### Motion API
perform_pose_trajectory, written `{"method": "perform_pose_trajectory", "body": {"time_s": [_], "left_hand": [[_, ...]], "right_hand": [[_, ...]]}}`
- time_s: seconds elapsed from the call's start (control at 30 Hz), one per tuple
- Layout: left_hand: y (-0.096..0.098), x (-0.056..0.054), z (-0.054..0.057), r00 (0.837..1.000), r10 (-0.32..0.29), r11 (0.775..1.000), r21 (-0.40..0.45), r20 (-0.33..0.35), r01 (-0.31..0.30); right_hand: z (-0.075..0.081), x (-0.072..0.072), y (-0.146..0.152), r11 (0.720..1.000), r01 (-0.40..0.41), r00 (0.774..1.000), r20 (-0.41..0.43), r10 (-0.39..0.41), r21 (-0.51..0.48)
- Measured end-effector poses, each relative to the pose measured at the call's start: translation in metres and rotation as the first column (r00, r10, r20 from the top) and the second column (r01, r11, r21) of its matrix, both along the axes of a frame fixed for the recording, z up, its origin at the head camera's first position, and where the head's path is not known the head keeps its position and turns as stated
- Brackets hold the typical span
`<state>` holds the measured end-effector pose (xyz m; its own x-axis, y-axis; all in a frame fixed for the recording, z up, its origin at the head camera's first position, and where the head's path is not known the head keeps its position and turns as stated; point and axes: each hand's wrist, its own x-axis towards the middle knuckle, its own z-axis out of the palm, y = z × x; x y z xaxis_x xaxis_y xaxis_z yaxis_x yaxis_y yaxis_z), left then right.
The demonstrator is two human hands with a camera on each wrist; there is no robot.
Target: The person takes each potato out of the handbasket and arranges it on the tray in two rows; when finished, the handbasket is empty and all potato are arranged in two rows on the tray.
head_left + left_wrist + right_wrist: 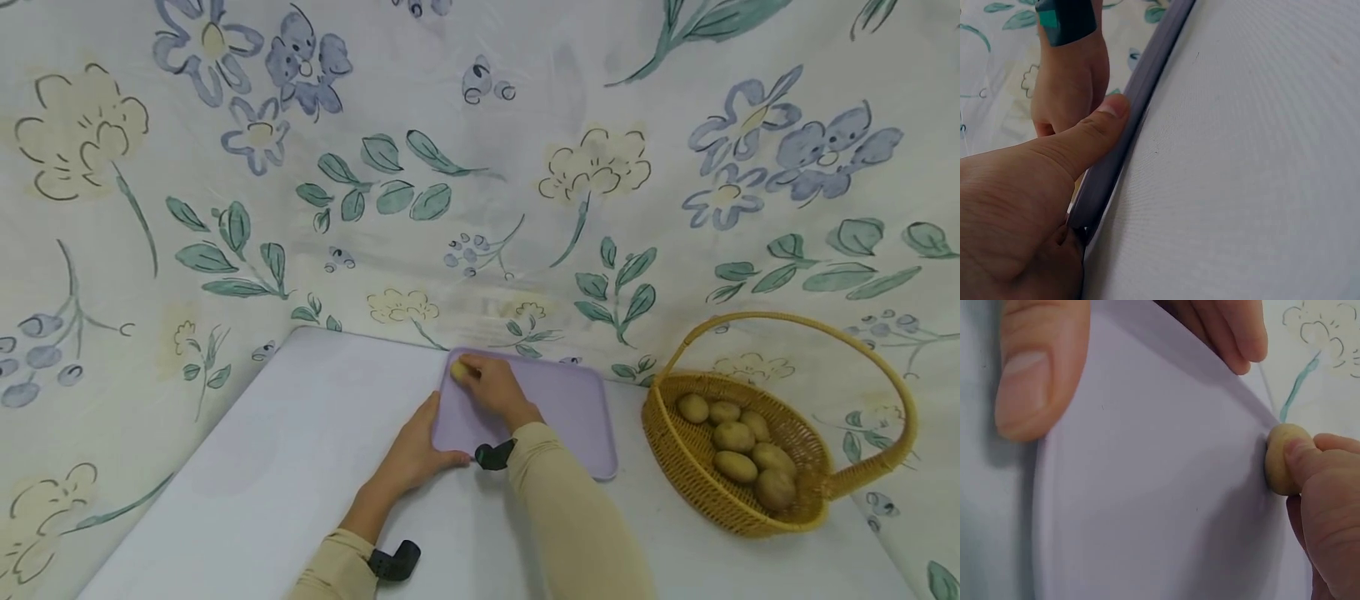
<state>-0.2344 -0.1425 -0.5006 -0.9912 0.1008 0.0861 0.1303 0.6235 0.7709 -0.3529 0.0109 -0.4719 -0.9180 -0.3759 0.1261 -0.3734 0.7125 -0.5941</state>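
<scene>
My right hand [492,388] pinches a small yellowish potato [458,371] at the far left corner of a lilac tray [570,408]. In the right wrist view the potato [1279,469] sits between thumb and fingers, against the tray's rim. At the tray's near left corner, my left hand [412,450] holds the edge, thumb along the front side and fingers along the left side. The left wrist view shows that thumb [1094,134] lying on the rim [1141,87]. Its fingers are partly hidden there.
To the right of the tray stands a wicker basket [678,475] with a tall handle, holding several potatoes [735,437]. The white table [300,433] meets a floral cloth [480,217] behind and at the sides.
</scene>
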Motion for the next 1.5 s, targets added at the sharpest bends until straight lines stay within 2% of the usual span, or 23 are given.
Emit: {"method": "perform_pose_trajectory", "body": {"time_s": [0.17, 0.33, 0.57, 0.87, 1.23, 1.5], "left_hand": [[0.000, -0.003, 0.001, 1.000, -0.002, 1.000, 0.006, 0.003, 0.002], [-0.002, 0.000, -0.001, 1.000, 0.000, 1.000, 0.002, 0.022, 0.000], [-0.005, 0.004, 0.000, 1.000, 0.011, 1.000, -0.003, 0.009, -0.011], [-0.005, 0.005, 0.001, 1.000, 0.020, 1.000, -0.004, 0.011, -0.020], [-0.005, 0.001, 0.000, 1.000, 0.029, 1.000, -0.001, 0.002, -0.029], [0.002, 0.002, -0.004, 1.000, 0.023, 0.999, 0.022, 0.004, -0.023]], "right_hand": [[0.003, -0.003, -0.005, 0.999, 0.023, 1.000, -0.007, -0.023, -0.024], [0.001, -0.005, -0.011, 0.999, 0.047, 0.999, 0.020, -0.047, -0.006], [-0.002, -0.004, -0.018, 0.999, 0.044, 0.998, -0.050, -0.043, 0.017], [-0.003, -0.008, -0.023, 0.998, 0.060, 0.998, -0.009, -0.060, -0.002], [0.013, -0.008, -0.022, 0.997, 0.079, 0.997, 0.023, -0.078, -0.002], [0.008, -0.010, -0.019, 0.992, 0.130, 0.991, 0.026, -0.130, 0.000]]}}
